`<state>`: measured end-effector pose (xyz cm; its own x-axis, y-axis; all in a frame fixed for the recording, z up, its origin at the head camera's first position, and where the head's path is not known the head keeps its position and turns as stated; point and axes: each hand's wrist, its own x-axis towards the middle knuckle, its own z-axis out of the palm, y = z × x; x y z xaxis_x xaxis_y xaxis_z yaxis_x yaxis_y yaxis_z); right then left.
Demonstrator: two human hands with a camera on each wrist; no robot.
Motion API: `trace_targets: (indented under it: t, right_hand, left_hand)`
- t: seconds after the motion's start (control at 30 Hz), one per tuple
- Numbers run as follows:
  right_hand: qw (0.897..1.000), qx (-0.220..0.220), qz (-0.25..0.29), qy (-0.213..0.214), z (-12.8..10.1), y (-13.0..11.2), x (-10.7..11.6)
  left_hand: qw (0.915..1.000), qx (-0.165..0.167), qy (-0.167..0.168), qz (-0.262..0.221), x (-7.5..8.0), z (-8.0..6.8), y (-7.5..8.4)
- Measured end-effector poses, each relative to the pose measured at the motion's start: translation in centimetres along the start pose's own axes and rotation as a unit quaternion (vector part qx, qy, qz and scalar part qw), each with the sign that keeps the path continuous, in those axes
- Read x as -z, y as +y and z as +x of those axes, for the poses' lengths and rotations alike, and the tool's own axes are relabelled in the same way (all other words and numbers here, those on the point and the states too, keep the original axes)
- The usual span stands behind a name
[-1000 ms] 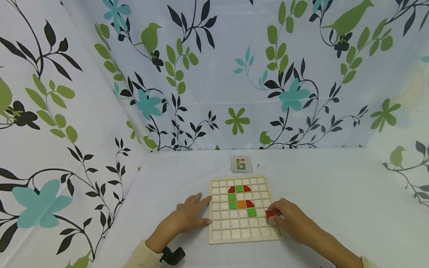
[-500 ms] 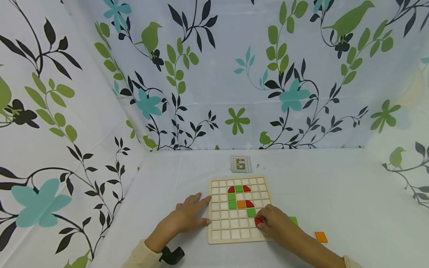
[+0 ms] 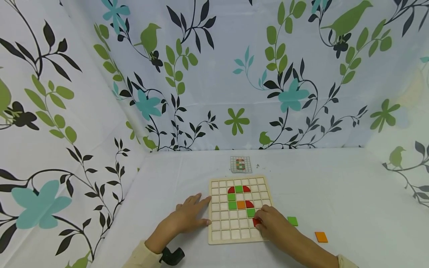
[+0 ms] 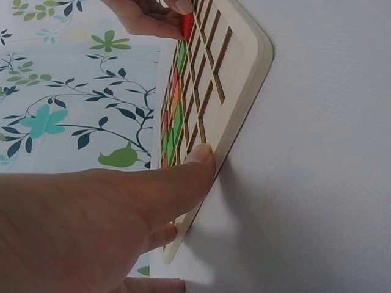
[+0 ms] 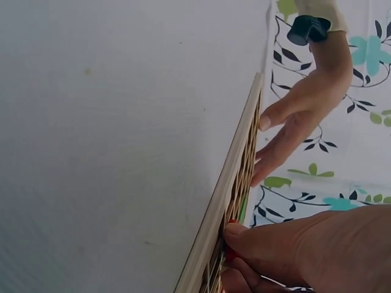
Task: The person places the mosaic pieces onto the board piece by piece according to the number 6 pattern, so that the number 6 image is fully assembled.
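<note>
A wooden grid board (image 3: pixel 216 235) lies flat, with red, green and orange tiles set in some of its squares. My right hand (image 3: pixel 275 225) pinches a red tile (image 3: pixel 256 222) between thumb and fingers, right at the square below the lowest green tile (image 3: pixel 251 212). In the left wrist view the red tile (image 4: pixel 187 25) stands tilted at the grid. My left hand (image 3: pixel 189 215) is spread at the board's left edge; in the left wrist view its thumb (image 4: pixel 200 155) rests on the rim.
A loose green tile (image 3: pixel 292 221) and an orange tile (image 3: pixel 321 237) lie on the white cloth right of the board. Behind the board is a small card (image 3: pixel 241 164) with a printed grid pattern. A patterned curtain (image 3: pixel 207 74) hangs at the back.
My right hand has moved left over the board with the red tile, from its right edge to the square under the green tile. This uncovered the loose green and orange tiles. My left hand stays put.
</note>
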<state>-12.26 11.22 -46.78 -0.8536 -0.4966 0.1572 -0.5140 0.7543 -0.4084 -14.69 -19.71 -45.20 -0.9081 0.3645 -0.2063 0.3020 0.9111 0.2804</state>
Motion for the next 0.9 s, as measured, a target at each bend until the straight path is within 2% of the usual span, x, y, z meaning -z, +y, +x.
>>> trace_targets:
  t: [0.37,0.63,0.9]
  right_hand:
    - [1.000,0.021,-0.015,0.006,0.27,-0.18,-0.13]
    - [0.998,0.049,-0.006,0.034,0.20,-0.32,-0.70]
    - [0.998,0.050,-0.003,0.041,0.15,-0.44,-0.96]
  left_hand:
    - [1.0000,0.000,0.000,0.001,0.02,-0.06,0.04]
    - [1.0000,0.002,0.002,-0.008,-0.11,0.01,-0.07]
    - [1.0000,0.004,-0.001,-0.008,0.08,-0.09,0.01]
